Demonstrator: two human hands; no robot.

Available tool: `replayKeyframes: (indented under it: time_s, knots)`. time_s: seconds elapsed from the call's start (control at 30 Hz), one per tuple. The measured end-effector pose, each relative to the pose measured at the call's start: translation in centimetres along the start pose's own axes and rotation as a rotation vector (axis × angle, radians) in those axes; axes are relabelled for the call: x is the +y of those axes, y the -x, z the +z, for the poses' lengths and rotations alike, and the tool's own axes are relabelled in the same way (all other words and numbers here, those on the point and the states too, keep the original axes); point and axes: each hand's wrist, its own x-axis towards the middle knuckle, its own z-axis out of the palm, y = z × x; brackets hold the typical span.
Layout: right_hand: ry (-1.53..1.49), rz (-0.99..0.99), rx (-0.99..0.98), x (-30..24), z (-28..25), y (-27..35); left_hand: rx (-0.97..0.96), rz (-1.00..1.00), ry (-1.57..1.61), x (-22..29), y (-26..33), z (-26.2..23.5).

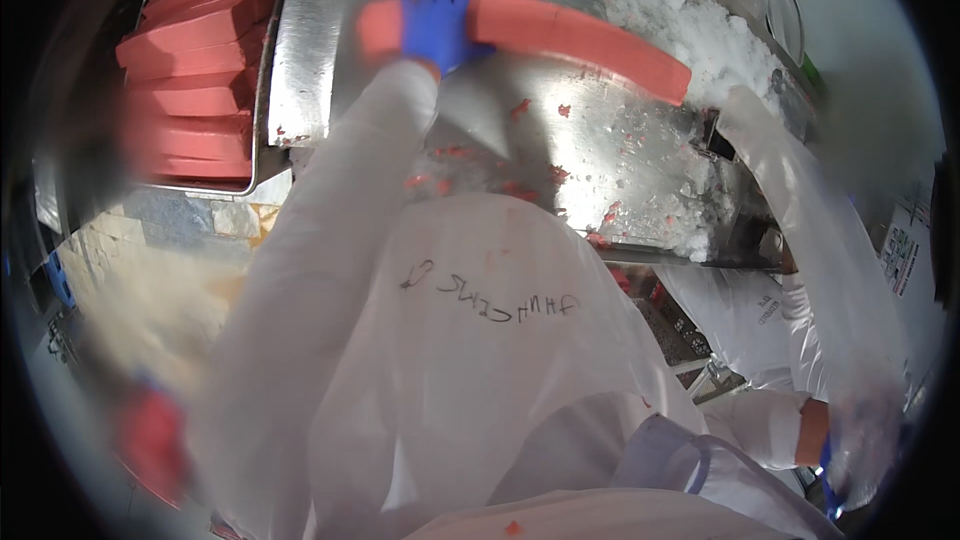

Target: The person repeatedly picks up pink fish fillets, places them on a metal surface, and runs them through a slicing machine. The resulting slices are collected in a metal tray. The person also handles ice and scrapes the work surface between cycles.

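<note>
My left hand (437, 28), in a blue glove, is closed around a long pink-red block (580, 40) that lies across a steel table (610, 155). The block runs from my hand toward the right and ends at a heap of crushed ice (690, 20). My white sleeve reaches up to it from the lower left. My right hand (828, 480), also blue-gloved, is low at the right edge, blurred, and grips a long clear plastic sheet (810, 230) that hangs down from the table's right end. A clear plastic apron (470, 360) covers my front.
A metal tray (262, 90) at the upper left holds a stack of several similar pink-red blocks (190, 70). Pink scraps and ice bits dot the steel top. A co-worker's white coat (750, 315) shows below the table at right. A blurred red shape (150, 440) sits lower left.
</note>
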Motion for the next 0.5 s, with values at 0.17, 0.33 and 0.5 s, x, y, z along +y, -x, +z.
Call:
replayKeyframes:
  time_s: [0.17, 0.33, 0.5]
  knots:
    - [0.835, -0.305, 0.399, 2.7, -9.1, 5.4, -0.02, 0.0, -0.015, 2.1, -9.9, -0.8]
    - [1.091, -0.315, 0.613, 6.2, -15.7, 8.1, 0.001, -0.081, -0.043, 2.5, -17.7, -2.6]
    - [1.162, -0.294, 0.694, 8.1, -19.8, 8.9, -0.017, -0.096, -0.074, 2.4, -20.2, -3.7]
